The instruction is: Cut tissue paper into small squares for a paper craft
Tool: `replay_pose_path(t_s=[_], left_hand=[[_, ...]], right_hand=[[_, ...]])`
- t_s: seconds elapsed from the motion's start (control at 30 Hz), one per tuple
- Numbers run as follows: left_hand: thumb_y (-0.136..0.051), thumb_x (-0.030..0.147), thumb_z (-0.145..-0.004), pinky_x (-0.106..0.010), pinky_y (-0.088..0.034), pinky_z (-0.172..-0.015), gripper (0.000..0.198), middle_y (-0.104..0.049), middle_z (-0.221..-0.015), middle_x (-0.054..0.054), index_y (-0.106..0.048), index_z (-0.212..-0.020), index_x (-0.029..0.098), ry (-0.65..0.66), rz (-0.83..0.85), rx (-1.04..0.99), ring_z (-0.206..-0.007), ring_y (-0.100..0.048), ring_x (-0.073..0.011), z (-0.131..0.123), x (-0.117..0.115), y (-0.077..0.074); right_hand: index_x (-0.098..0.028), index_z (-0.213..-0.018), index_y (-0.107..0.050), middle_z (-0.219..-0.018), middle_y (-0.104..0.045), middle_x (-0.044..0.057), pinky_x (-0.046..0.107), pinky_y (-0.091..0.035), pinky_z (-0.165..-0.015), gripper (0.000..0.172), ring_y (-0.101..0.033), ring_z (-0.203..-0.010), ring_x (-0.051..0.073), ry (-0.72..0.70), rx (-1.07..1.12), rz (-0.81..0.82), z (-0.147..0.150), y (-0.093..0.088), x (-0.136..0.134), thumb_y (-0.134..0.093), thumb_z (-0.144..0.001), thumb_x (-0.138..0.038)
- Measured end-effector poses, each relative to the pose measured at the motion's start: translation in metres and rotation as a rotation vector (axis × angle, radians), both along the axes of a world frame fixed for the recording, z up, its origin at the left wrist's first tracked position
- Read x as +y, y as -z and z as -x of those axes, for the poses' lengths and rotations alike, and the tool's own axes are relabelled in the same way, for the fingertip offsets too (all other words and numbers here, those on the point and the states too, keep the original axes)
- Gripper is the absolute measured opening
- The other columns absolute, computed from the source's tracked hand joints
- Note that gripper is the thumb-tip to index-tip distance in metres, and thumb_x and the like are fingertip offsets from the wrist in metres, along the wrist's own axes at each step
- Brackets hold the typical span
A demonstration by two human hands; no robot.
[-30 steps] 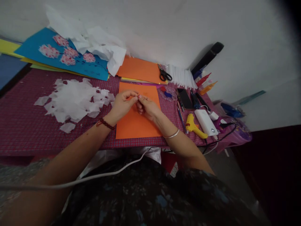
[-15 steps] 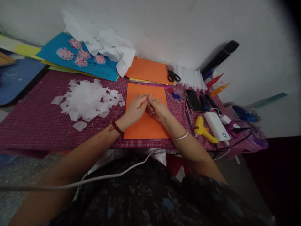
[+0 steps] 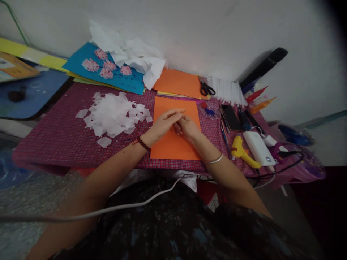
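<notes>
My left hand [image 3: 166,125] and my right hand [image 3: 188,127] meet above an orange sheet of paper [image 3: 173,150] on the table. The left fingers lie stretched out and reach over the right hand's thumb side. On the right hand the fingers are curled in; whatever may be inside them is hidden. To the left of my hands lies a loose heap of torn white paper pieces [image 3: 112,113], with a few single pieces scattered at its edges.
At the back are a blue sheet with pink-white blossoms [image 3: 108,68], crumpled white paper [image 3: 138,54], stacked orange paper [image 3: 179,83] and scissors [image 3: 206,87]. Toward the right lie paintbrushes [image 3: 225,137], a phone [image 3: 230,117], a yellow glue gun [image 3: 245,153] and a white power bank [image 3: 258,148].
The left fingers have slid further over the right hand and now stretch past it; before, both hands' fingertips met in a pinch. The whole view has shifted slightly.
</notes>
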State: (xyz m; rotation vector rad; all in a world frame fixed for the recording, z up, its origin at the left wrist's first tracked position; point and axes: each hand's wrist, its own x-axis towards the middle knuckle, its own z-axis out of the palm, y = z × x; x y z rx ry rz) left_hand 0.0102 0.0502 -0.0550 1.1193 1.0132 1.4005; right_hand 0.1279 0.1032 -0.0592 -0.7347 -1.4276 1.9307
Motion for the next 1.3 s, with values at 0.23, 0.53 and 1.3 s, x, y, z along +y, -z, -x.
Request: replay_pose_path(t_s=[0.23, 0.53, 1.3], left_hand=[[-0.06, 0.034, -0.09, -0.037, -0.049, -0.101, 0.026, -0.071, -0.117, -0.011, -0.069, -0.105, 0.015, -0.024, -0.058, 0.06, -0.113, -0.065, -0.0228, 0.0, 0.002, 0.002], [-0.06, 0.038, -0.093, -0.026, -0.054, -0.074, 0.031, -0.072, -0.1, -0.006, -0.068, -0.116, 0.018, -0.083, -0.001, 0.007, -0.082, -0.067, -0.0146, -0.001, 0.005, 0.003], [-0.054, 0.026, -0.092, -0.028, -0.05, -0.078, 0.018, -0.071, -0.085, -0.003, -0.067, -0.083, 0.017, -0.07, -0.373, 0.844, -0.081, -0.064, -0.0148, 0.041, -0.015, -0.078]], right_hand=[[-0.025, -0.056, -0.037, -0.036, -0.032, -0.01, 0.023, -0.024, -0.036, 0.062, -0.027, -0.032, 0.007, 0.005, -0.057, -0.137, 0.002, 0.01, 0.0, -0.054, -0.091, -0.073], [-0.022, -0.068, -0.043, -0.051, -0.037, -0.011, 0.021, -0.036, -0.048, 0.046, -0.034, -0.042, 0.006, 0.017, 0.147, 0.058, 0.001, -0.003, -0.003, -0.07, -0.089, -0.053], [-0.023, -0.068, -0.047, -0.046, -0.034, -0.011, 0.024, -0.035, -0.046, 0.067, -0.028, -0.039, 0.008, -0.217, 0.149, -0.04, -0.007, -0.007, -0.006, -0.053, -0.076, -0.089]])
